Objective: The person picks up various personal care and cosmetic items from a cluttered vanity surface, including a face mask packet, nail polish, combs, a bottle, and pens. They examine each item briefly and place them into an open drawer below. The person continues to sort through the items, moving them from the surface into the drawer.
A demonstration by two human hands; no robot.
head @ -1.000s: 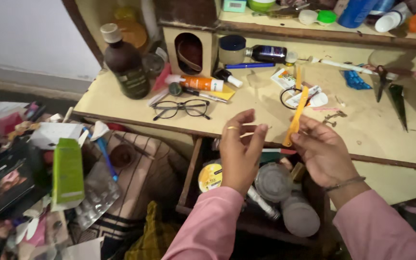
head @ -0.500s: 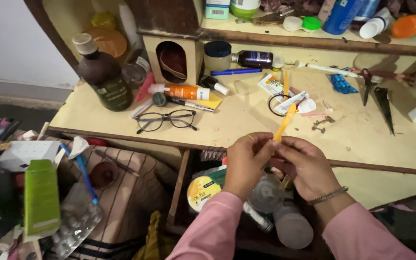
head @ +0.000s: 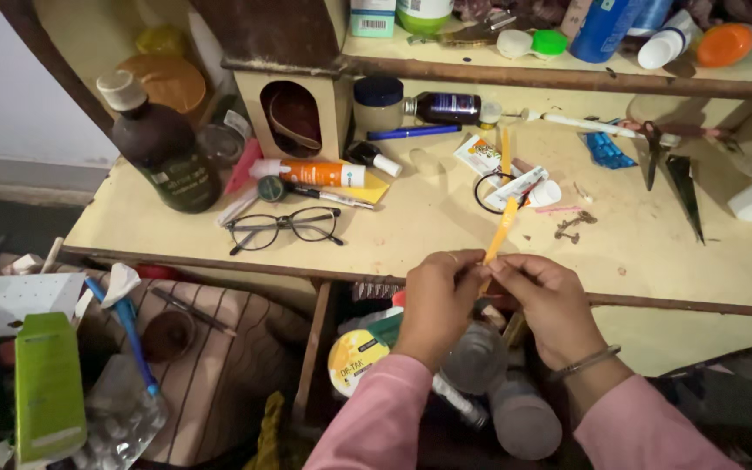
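Observation:
A thin orange plastic stick (head: 500, 235) is pinched at its lower end between both hands, tilting up and away over the shelf edge. My left hand (head: 435, 300), with a ring on one finger, grips it from the left. My right hand (head: 548, 306), with a thin bracelet at the wrist, grips it from the right. Both sleeves are pink. Under the hands is an open drawer (head: 315, 348) holding round lidded jars (head: 476, 359) and a yellow tin (head: 352, 359).
On the cream shelf (head: 428, 218) lie black glasses (head: 282, 228), a brown bottle (head: 160, 148), an orange tube (head: 319, 172), a blue pen (head: 412, 132), scissors (head: 654, 152) and a dark blade (head: 686, 193). Left below sit a green box (head: 48, 387), a blister pack and a blue toothbrush (head: 128, 335).
My left hand, open and apart a second ago, has closed onto the stick's lower end beside my right hand. Both hands have come lower in the view.

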